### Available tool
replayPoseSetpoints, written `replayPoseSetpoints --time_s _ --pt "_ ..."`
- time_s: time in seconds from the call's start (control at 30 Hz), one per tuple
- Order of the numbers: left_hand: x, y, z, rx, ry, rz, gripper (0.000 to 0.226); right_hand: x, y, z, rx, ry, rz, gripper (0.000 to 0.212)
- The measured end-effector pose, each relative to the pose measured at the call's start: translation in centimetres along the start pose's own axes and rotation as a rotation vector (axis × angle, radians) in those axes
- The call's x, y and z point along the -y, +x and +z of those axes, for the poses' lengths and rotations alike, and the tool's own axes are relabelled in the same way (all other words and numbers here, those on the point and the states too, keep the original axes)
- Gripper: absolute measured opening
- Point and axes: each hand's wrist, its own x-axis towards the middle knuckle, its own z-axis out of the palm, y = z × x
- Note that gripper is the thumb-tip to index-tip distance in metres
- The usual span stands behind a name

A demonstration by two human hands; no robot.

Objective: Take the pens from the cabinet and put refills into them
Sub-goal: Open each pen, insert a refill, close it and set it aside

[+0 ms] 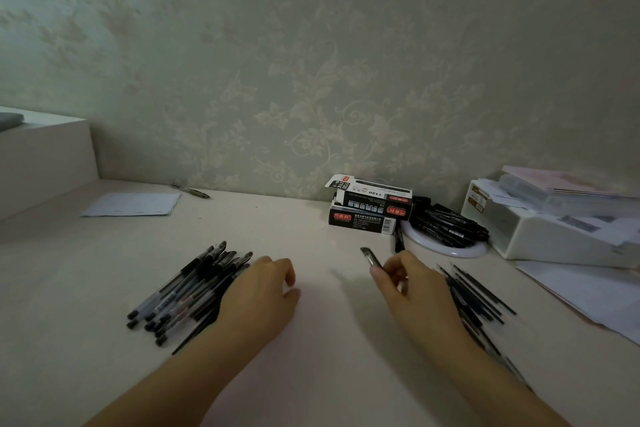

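A heap of several black-capped pens lies on the desk at the left. My left hand rests beside and partly over that heap, fingers loosely curled, holding nothing. My right hand pinches a small dark pen piece that sticks up from its fingers. Thin dark refills lie fanned out just right of that hand, partly hidden by the wrist. More black pens are piled on a white round plate behind.
Two stacked black refill boxes, the upper one open, stand by the wall. A white organiser tray with papers fills the right. A paper sheet and a single pen lie far left, beside a white cabinet block.
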Motion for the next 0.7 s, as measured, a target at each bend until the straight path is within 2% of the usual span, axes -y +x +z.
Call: replayPoseSetpoints --time_s 0.1,0.2,0.37,0.47,0.57,0.7 --pt "0.2 0.2 -0.2 -0.007 0.055 -0.012 0.021 0.4 0.4 0.1 0.000 0.380 0.191 0.013" --pt "-0.2 0.0 0.1 -0.025 0.052 0.010 0.027 -0.1 0.6 0.3 0.067 0.657 0.297 0.013" --pt "-1.9 0.0 0.3 -0.068 -0.097 0.137 0.043 -0.2 0.1 1.4 0.213 0.973 0.414 0.012" --pt "-2.7 -0.4 0.4 0.014 -0.167 0.228 0.049 -0.1 -0.2 1.6 0.295 0.925 0.352 0.009" --pt "-3.0 -0.7 0.9 0.082 -0.175 0.337 0.026 0.4 -0.5 1.4 0.317 0.690 0.221 0.007" --pt "-2.7 -0.4 1.1 0.064 -0.182 0.343 0.017 0.7 -0.5 1.5 0.297 0.659 0.181 0.008"
